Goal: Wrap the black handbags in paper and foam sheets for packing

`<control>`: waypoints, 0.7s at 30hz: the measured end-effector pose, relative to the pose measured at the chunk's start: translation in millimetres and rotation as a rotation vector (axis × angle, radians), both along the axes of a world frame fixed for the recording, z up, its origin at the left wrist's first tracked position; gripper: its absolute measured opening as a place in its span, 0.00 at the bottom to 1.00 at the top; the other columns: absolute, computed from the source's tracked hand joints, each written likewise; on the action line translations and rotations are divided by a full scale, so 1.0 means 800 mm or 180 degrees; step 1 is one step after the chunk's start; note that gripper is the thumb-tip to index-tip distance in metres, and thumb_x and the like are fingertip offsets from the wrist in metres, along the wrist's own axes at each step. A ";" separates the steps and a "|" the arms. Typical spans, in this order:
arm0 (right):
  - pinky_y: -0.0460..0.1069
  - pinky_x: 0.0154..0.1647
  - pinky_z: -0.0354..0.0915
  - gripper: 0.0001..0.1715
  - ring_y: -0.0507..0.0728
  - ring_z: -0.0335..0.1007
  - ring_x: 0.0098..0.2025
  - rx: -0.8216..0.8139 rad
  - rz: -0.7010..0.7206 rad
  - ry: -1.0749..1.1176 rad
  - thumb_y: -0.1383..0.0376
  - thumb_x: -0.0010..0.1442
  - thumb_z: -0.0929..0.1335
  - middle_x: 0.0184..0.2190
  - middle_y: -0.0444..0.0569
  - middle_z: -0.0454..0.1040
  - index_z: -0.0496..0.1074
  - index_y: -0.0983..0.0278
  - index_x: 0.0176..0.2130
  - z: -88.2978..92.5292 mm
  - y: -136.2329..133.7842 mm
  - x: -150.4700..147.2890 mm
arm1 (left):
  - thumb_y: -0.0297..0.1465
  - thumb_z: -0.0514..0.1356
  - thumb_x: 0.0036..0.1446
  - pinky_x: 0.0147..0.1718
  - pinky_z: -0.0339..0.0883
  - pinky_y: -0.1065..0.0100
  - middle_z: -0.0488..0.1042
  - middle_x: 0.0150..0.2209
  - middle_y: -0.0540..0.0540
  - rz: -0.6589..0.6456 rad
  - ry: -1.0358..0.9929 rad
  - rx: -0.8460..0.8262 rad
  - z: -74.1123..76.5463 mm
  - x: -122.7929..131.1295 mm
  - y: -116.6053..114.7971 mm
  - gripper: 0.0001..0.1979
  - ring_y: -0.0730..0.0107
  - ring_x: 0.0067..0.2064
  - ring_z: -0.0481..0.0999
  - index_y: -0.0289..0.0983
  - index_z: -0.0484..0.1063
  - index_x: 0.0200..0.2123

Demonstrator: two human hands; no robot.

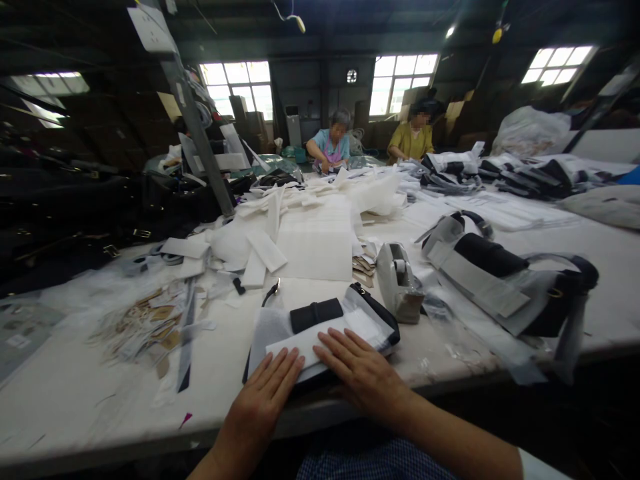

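Your left hand (264,395) lies flat with its fingers stretched out close together, fingertips on a white strip (309,345). Your right hand (359,368) is flat too, its fingers slightly spread, pressing on the same strip from the right. Neither hand is closed around anything; you can't tell how your thumbs sit.

Under and just beyond your fingertips is a dark bag (317,315), lying on the table (125,408) near its edge. A pale foam sheet (271,325) covers the bag's left part, beyond your left fingers. A dark strap with a metal buckle (271,292) sticks up beyond that sheet.

Just past your right hand, a tape dispenser (400,287) stands beside the bag. Well to the right of that hand, a second dark bag (493,255) lies partly covered with white wrapping.

To the left of your left hand there's a heap of brown tags (159,321), with a long dark strip (187,350) between the two. Straight ahead of both hands, beyond the bag, white foam sheets (316,240) lie piled up. Far beyond your hands, a person in a light blue top (320,143) and another in yellow (407,141) are at the table.
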State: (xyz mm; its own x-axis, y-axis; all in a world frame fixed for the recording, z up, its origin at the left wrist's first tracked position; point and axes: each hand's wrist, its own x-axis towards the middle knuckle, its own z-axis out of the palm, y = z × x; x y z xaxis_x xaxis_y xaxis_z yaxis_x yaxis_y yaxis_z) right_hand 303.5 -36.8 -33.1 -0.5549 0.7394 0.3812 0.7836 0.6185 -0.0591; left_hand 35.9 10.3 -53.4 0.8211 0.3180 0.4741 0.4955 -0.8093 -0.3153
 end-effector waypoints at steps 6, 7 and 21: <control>0.63 0.60 0.65 0.28 0.67 0.57 0.66 0.0573 -0.0014 -0.0319 0.74 0.67 0.59 0.64 0.59 0.62 0.60 0.71 0.64 -0.031 0.007 -0.009 | 0.19 0.45 0.65 0.58 0.67 0.58 0.64 0.64 0.43 0.0217 -0.0087 -0.0072 -0.010 0.001 -0.007 0.27 0.61 0.65 0.63 0.38 0.57 0.66; 0.64 0.59 0.66 0.26 0.68 0.59 0.64 0.0653 -0.0015 -0.0398 0.73 0.67 0.59 0.63 0.61 0.64 0.61 0.71 0.63 -0.030 0.007 -0.012 | 0.19 0.45 0.65 0.58 0.67 0.58 0.64 0.64 0.43 0.0203 -0.0081 -0.0079 -0.011 0.000 -0.006 0.27 0.61 0.64 0.63 0.40 0.56 0.66; 0.56 0.29 0.69 0.19 0.65 0.76 0.38 0.0942 0.0473 -0.1174 0.68 0.69 0.58 0.43 0.65 0.76 0.65 0.73 0.55 0.020 0.044 -0.019 | 0.41 0.54 0.64 0.53 0.71 0.59 0.64 0.64 0.43 0.0254 -0.0155 0.0181 -0.008 -0.001 -0.001 0.32 0.56 0.60 0.70 0.36 0.55 0.67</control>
